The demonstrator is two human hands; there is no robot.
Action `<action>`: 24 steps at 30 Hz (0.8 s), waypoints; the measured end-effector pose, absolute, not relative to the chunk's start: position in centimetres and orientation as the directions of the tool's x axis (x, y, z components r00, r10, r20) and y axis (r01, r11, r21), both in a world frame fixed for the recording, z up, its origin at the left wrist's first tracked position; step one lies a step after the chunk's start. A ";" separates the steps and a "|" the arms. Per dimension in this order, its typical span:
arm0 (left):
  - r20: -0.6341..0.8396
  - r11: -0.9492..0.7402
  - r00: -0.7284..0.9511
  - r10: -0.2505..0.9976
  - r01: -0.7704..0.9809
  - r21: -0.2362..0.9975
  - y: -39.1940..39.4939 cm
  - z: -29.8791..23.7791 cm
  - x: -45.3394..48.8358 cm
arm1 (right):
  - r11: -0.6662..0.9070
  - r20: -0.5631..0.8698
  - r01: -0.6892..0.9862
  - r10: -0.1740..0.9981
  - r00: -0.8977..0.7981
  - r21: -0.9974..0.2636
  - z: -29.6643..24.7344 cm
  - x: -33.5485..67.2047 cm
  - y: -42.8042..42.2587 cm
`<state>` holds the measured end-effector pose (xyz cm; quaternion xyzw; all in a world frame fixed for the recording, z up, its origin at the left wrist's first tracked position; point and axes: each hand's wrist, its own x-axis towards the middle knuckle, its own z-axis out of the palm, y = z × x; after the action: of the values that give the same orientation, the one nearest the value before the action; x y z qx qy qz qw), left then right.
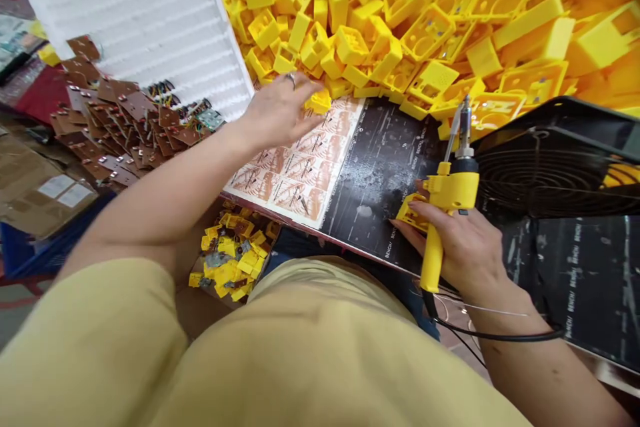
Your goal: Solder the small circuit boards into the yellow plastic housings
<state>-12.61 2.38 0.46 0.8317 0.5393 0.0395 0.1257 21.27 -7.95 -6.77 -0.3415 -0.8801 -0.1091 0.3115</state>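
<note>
- Nearest the black fan housing [555,167], just left of it, the right hand [467,247] grips a yellow soldering gun [445,207], tip up.
- Farther left of the fan, the left hand [277,113] pinches a small yellow plastic piece [320,102] on the counter [380,153].
- Beyond the fan, a yellow housing pile [400,13].

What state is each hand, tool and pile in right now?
left hand: stretched out, fingers closed on a small yellow part at the heap's edge
right hand: gripping the soldering gun, tip up
yellow heap: loose, jumbled
brown boards: piled loosely
white tray: lying flat
fan: blades hidden, motion cannot be told
</note>
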 end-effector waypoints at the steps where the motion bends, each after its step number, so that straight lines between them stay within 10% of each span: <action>1: 0.003 -0.335 0.345 0.939 0.912 0.237 4.2 -1.4 -12.4 | 0.742 0.620 0.670 0.536 -0.574 -0.021 -6.8 21.3 -8.0; 5: 0.110 -0.218 0.199 0.974 0.955 0.199 6.5 -6.1 -11.2 | 0.738 0.616 0.673 0.557 -0.556 -0.060 -7.1 21.4 -8.0; 13: 0.184 -0.756 0.734 0.654 0.628 0.183 -7.1 -5.0 -6.6 | 0.736 0.559 0.625 0.642 -0.525 -0.259 -6.5 21.1 -9.1; 24: 0.024 -0.604 0.614 0.789 0.767 0.218 -4.5 -3.4 -7.4 | 0.728 0.514 0.629 0.663 -0.545 -0.273 -5.9 17.5 -9.1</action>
<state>-7.40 -4.48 -3.36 0.8935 0.4353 0.0590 0.0930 17.54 -9.07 -5.94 -0.3676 -0.8783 0.0280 0.3043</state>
